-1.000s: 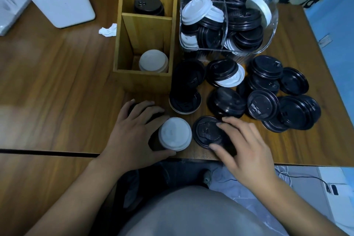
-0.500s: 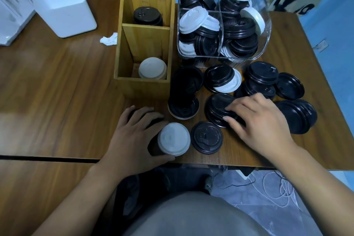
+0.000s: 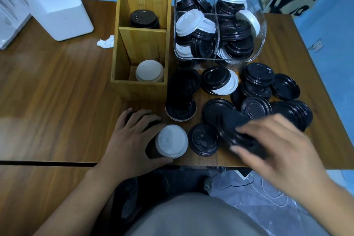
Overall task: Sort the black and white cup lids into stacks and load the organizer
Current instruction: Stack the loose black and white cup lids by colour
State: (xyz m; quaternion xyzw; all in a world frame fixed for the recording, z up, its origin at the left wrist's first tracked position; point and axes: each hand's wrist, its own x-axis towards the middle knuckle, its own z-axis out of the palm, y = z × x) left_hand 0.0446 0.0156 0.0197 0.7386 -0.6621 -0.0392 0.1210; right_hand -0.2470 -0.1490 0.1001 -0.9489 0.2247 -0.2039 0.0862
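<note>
1. The left hand (image 3: 130,140) lies over a lid stack (image 3: 171,142) that rests on its side on the wooden surface (image 3: 57,92). Its fingers (image 3: 134,119) curl over the dark body of the stack, and the thumb wraps under the white end lid, right at the near edge of the surface.
2. The right hand (image 3: 277,143) is blurred. Its fingers (image 3: 254,130) and thumb grip a tilted black lid (image 3: 229,126) above the near right part of the surface.
3. A single black lid (image 3: 204,140) lies flat between the two hands, just beside the white end of the stack. A narrow strip of wood shows between it and the near edge.
4. The wooden organizer (image 3: 139,90) stands behind the left hand. Its nearest compartment holds white lids (image 3: 149,71), the next one holds black lids (image 3: 144,19), and what fills the farthest cannot be made out.
5. A clear bin (image 3: 263,30) of mixed black and white lids stands just right of the organizer.
6. Loose black lids (image 3: 256,76) crowd the surface between the bin and the right hand and reach near its right edge. One white lid (image 3: 230,86) peeks out from under a black one.
7. Left of the organizer, bare wood runs to a white foam box (image 3: 59,7), with a crumpled tissue (image 3: 106,42) beside the organizer wall.
8. A dark seam (image 3: 47,163) crosses the wood below the left wrist.
</note>
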